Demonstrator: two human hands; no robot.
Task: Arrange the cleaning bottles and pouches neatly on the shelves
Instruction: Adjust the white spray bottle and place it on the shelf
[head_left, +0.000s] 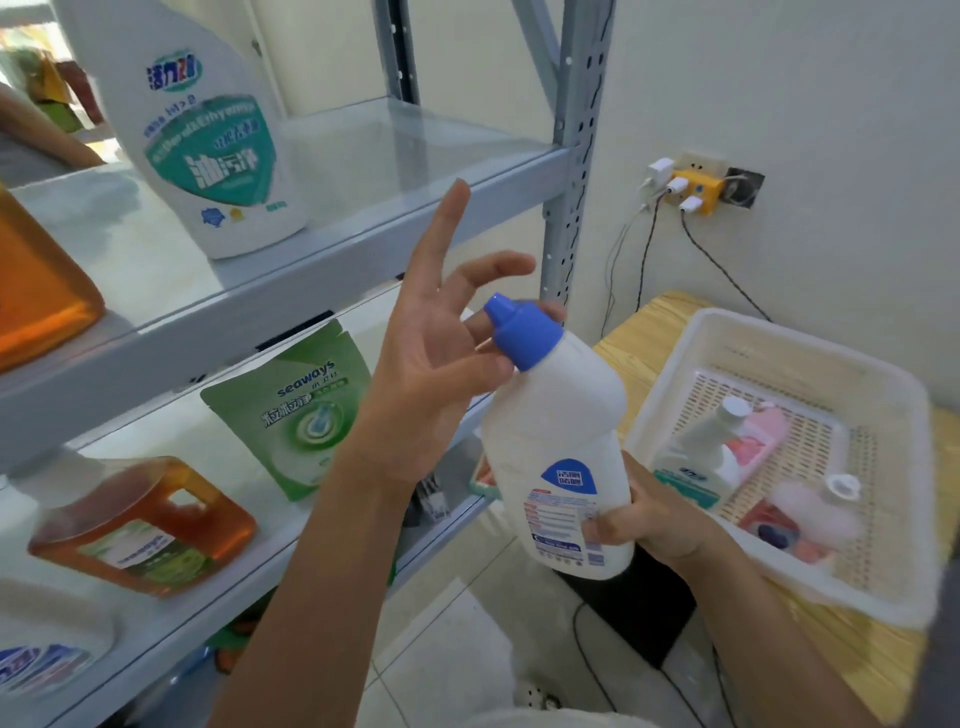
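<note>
My right hand (644, 514) grips the lower part of a white bottle with a blue angled cap (558, 441), held upright in front of the shelves. My left hand (441, 343) is raised beside the cap with fingers spread, and some fingertips reach behind the cap. On the upper shelf (363, 244) stands a white bottle with a teal label (208, 140). The lower shelf (291, 535) holds a green pouch (296, 410) and an orange jug (145, 525).
A white perforated basket (779, 364) on a wooden table (639, 338) at the right holds another white bottle (701, 452) and pink pouches (763, 441). An orange bottle (36, 291) sits at the upper shelf's left edge. Cables hang from a wall socket (691, 189).
</note>
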